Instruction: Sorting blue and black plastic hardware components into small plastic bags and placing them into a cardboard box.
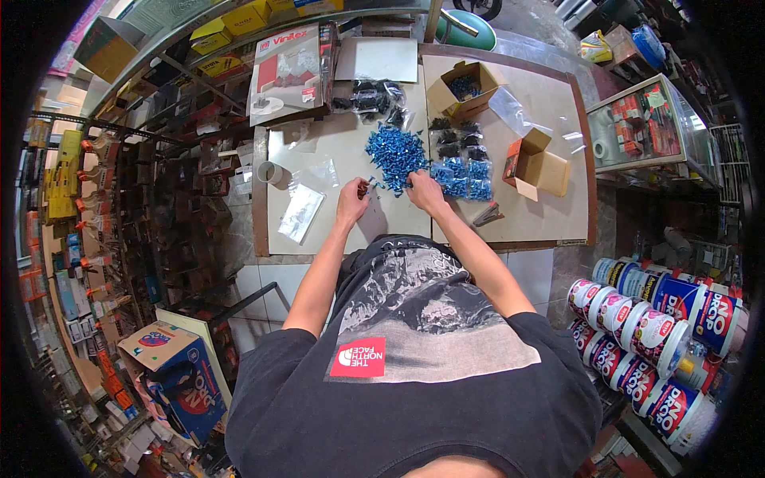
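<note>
A heap of small blue plastic pieces [394, 154], perhaps wall plugs or screws, lies near the middle of the table. My left hand [354, 200] is at the heap's lower left with its fingers curled around a few small pieces. At the lower right edge of the heap, my right hand [425, 190] has its fingertips among the blue pieces; whether it grips any is hidden. Filled clear bags of blue pieces [466, 178] lie just right of my right hand, below clear bags of black pieces [459, 140]. Flat clear plastic bags [302, 214] lie left of my left hand.
Open cartons [465, 89] [541, 167] stand on the right, the farther one holding blue pieces. A stapler-like tool [487, 215] lies near the front edge. A roll [271, 172] and a large Vinilex box [287, 74] are on the left. Paint pails [633, 328] stand right of me.
</note>
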### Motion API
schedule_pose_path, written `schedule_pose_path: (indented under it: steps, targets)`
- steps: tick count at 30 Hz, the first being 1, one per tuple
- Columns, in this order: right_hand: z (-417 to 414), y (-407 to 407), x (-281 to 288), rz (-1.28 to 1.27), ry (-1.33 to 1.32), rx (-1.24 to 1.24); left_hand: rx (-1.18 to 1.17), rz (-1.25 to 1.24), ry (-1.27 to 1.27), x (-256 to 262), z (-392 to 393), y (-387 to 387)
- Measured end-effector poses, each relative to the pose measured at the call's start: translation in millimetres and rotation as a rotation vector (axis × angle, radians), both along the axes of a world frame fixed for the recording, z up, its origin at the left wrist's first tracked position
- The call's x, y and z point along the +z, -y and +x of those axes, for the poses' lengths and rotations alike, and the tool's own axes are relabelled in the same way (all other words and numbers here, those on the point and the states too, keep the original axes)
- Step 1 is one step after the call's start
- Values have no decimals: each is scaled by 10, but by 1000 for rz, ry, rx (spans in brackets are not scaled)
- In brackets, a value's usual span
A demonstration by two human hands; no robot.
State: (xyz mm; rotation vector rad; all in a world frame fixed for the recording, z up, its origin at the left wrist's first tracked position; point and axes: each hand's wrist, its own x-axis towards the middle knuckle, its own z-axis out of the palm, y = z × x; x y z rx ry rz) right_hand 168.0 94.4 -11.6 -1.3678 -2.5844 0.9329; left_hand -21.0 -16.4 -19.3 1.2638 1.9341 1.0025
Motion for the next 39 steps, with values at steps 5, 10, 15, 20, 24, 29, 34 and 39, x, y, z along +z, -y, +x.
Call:
schedule_pose_path:
  steps: [5, 10, 15, 20, 24, 29, 34, 39]
  targets:
    - [49, 55, -18, 40, 8, -22, 20, 6, 51, 38, 9, -2]
    - [167, 68, -6, -13, -14, 0, -9, -15, 26, 6, -13, -20]
    - [441, 129, 68, -244, -161, -121, -59, -5, -2, 10, 13, -63]
    - [832, 141, -43, -308, -223, -318, -97, -5, 84, 105, 138, -175]
    - [1018, 97, 72, -243, -251, -403, -111, -7, 59, 98, 227, -291]
    - [1085, -48, 430, -240, -455, -488, -197, 7, 55, 271, 379, -438]
    - [952, -166, 656, -191, -482, -415, -224, -5, 88, 287, 446, -492]
    - [913, -194, 581, -227, -453, -490, -187, -8, 126, 319, 473, -484]
